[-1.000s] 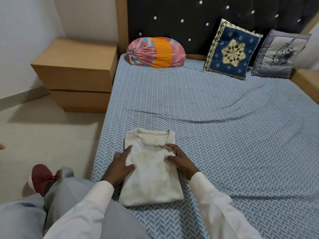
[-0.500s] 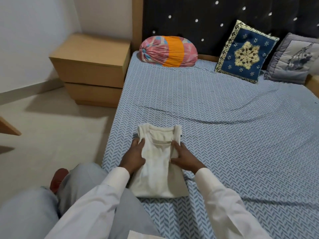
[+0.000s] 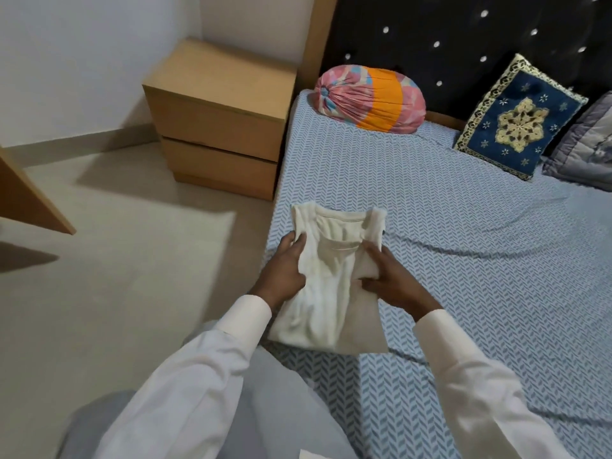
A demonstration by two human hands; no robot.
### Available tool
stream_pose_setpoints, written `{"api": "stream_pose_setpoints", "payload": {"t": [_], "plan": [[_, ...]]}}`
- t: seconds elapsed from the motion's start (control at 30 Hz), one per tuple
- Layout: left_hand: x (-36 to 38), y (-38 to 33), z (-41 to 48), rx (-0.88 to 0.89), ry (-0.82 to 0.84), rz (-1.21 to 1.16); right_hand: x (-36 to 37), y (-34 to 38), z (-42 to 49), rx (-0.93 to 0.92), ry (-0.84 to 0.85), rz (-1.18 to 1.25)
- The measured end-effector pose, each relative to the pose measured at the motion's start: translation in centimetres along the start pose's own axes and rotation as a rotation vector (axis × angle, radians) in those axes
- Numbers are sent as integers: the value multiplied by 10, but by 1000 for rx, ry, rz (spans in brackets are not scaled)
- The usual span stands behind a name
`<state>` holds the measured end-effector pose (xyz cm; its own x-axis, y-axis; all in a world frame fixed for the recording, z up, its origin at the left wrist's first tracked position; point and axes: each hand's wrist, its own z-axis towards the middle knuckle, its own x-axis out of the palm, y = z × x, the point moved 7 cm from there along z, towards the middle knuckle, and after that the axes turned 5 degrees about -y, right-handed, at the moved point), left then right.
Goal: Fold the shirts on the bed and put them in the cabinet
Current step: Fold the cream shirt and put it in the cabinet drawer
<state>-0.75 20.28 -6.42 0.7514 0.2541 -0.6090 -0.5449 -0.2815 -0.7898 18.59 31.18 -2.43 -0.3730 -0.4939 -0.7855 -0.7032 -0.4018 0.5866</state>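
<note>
A folded cream shirt (image 3: 331,276), collar end away from me, is raised off the blue patterned bed (image 3: 463,260) near its left edge. My left hand (image 3: 284,273) grips the shirt's left side, fingers curled under the fabric. My right hand (image 3: 390,283) grips the right side, thumb on top and fingers wrapped round the fold. The shirt's near end still hangs low above the sheet. A wooden panel edge (image 3: 29,200) shows at the far left; what it belongs to is out of view.
A wooden two-drawer bedside unit (image 3: 218,117) stands left of the bed against the wall. A pink and orange bolster (image 3: 367,99), a blue embroidered cushion (image 3: 516,120) and a grey cushion (image 3: 592,150) lean on the dark studded headboard (image 3: 463,38). Bare floor (image 3: 132,276) lies to the left.
Both hands went from resting flat on the shirt to gripping its sides and lifting it off the bed. My view has swung left, bringing the wooden panel edge into sight.
</note>
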Motion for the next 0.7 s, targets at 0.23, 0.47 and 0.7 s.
{"api": "stream_pose_setpoints", "payload": {"t": [0.23,0.47,0.7], "plan": [[-107,16,-4,-38,-57,-9,10,109,30,-34,-15,-113],[-237,-32,-54,-137,-71,59,-11,237,12,-51,48,-83],[-363,-91,-108,-272,-129,130,-56,375,-12,-143,163,-47]]}}
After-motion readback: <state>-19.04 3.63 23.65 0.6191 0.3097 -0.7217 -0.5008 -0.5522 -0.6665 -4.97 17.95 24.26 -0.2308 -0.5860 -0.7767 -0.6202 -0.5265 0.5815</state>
